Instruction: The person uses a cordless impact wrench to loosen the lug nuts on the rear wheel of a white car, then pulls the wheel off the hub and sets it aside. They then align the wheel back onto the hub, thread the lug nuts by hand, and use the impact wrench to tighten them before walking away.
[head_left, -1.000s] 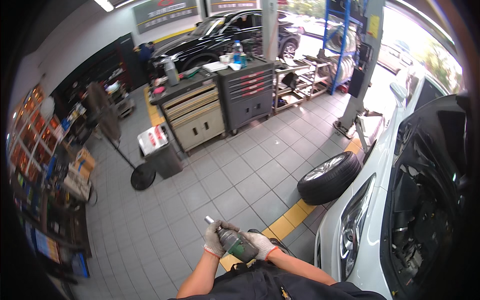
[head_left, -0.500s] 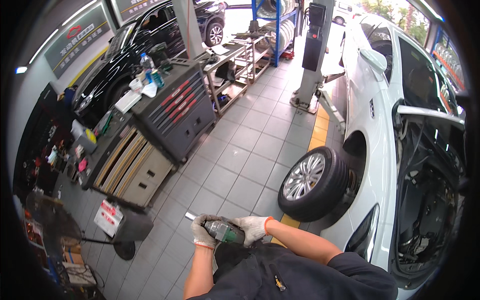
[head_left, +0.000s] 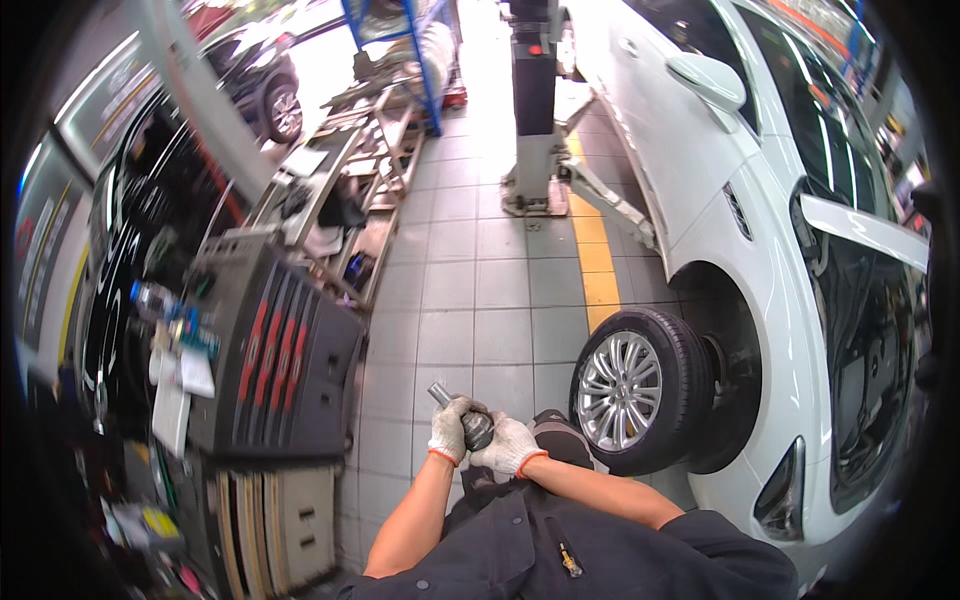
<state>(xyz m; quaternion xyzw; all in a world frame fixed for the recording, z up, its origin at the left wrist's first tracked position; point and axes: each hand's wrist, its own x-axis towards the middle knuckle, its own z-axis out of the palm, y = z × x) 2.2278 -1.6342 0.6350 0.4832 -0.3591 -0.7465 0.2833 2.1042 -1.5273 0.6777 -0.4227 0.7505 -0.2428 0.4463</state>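
In the head view my left hand (head_left: 450, 430), in a white knit glove, grips the dark body of a power tool (head_left: 477, 430) with a long silver socket (head_left: 439, 393) pointing forward and left. My right hand (head_left: 508, 447), gloved the same way, is closed on the tool's rear part, which it largely hides. Just right of my hands, a loose wheel (head_left: 683, 390) with a silver multi-spoke rim leans by the empty wheel arch of a white car (head_left: 740, 290), whose hood is raised.
A lift post (head_left: 532, 100) with an angled arm (head_left: 610, 205) stands ahead by the car. To the left are a dark tool cabinet (head_left: 313, 370), a beige drawer unit (head_left: 300, 530) and metal racks (head_left: 340, 200). A black car (head_left: 115, 220) is beyond them. A tiled floor (head_left: 450, 300) runs forward.
My view has turned right toward the white car, so the cabinets now sit further left and the wheel is nearer. Both hands still hold the tool, now pointing more forward.
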